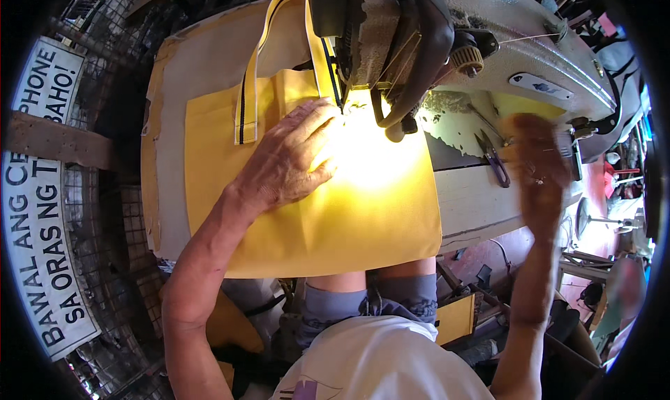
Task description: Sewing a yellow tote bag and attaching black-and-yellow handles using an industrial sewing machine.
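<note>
A yellow tote bag panel (279, 243) lies flat under the sewing machine (530, 44), lit brightly near the needle area. Its looped strap (251, 96), yellow with a dark stripe and pale edges, rises from the upper edge, one leg running under the machine head. My left hand (293, 156) rests on the bag, fingers stretched toward the needle and thumb apart, close by the strap's leg. To the right of the machine head, my right hand (537, 166) is raised and smeared by motion; its fingers cannot be made out. Nearest to it are dark thread snips (495, 159) on the table.
The worn pale table (167, 163) extends left and right of the bag. A thread guide with a round knob (466, 59) sticks out of the machine head. A wire grille with a white sign (59, 260) stands at the left. More yellow material (457, 320) lies below the table.
</note>
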Demonstrator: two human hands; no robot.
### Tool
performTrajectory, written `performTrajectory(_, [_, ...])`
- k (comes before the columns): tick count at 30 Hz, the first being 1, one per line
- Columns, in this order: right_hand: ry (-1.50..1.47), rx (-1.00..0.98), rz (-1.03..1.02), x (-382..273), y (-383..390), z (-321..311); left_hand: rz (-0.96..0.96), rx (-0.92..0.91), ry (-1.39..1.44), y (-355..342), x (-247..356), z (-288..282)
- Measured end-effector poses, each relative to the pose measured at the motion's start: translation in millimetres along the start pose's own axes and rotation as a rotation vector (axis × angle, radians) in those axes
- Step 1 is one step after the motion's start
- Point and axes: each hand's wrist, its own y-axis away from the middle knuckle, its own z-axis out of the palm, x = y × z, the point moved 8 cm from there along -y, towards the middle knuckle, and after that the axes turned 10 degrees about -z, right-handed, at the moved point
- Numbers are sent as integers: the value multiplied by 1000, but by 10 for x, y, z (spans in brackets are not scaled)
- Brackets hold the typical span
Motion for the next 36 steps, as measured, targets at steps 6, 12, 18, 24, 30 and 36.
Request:
performTrajectory(6, [898, 98, -53, 1162, -122, -1766, -22, -9, -2, 3, -87, 14])
performTrajectory(12, [818, -400, 41, 3083, -180, -2278, -86, 1, -59, 27, -184, 18])
performTrajectory(18, [343, 563, 393, 3234, 1547, -2214, -75, -56, -6, 10, -276, 28])
performTrajectory(24, [351, 564, 369, 2436, 1679, -1867, -68, -39, -47, 1, -254, 41])
performTrajectory(30, [272, 513, 475, 2521, 1059, -2164, -78, -40, -65, 13, -241, 41])
performTrajectory(36, [476, 498, 566, 3085, 1412, -2017, -132, -63, -72, 13, -261, 39])
